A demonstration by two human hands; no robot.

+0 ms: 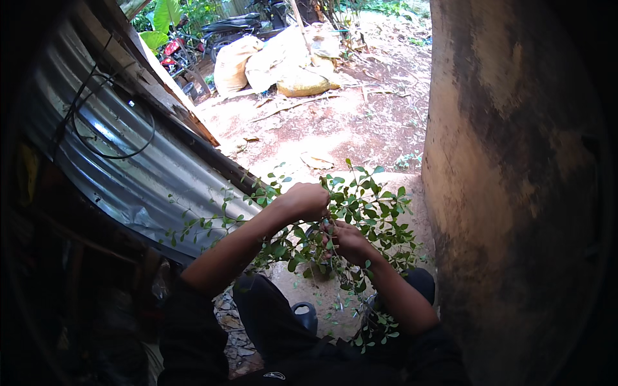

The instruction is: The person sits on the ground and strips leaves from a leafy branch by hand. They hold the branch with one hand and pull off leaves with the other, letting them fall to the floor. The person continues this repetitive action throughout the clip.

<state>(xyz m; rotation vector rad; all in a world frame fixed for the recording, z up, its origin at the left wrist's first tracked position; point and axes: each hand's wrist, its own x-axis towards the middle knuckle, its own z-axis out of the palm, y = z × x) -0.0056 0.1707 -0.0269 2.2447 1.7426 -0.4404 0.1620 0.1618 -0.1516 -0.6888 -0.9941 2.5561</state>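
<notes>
A bushy plant with small rounded green leaves (381,210) stands before me, its thin branches spreading to both sides. My left hand (309,200) is closed at the upper middle of the plant, back of the hand towards me, around something that its fingers hide. Just below and to the right, my right hand (348,241) has its fingers bent together at a stem near the plant's centre. A small pale bluish item shows between the two hands; its kind cannot be told. The plant's base is mostly hidden by leaves and hands.
Corrugated metal sheeting (178,193) with a looped black cable (113,157) lies left. A stained wall (463,159) rises on the right. Filled sacks (236,65) and a motorcycle (231,29) stand beyond on bare soil. A dark shoe (309,321) is below, on a concrete floor (294,284).
</notes>
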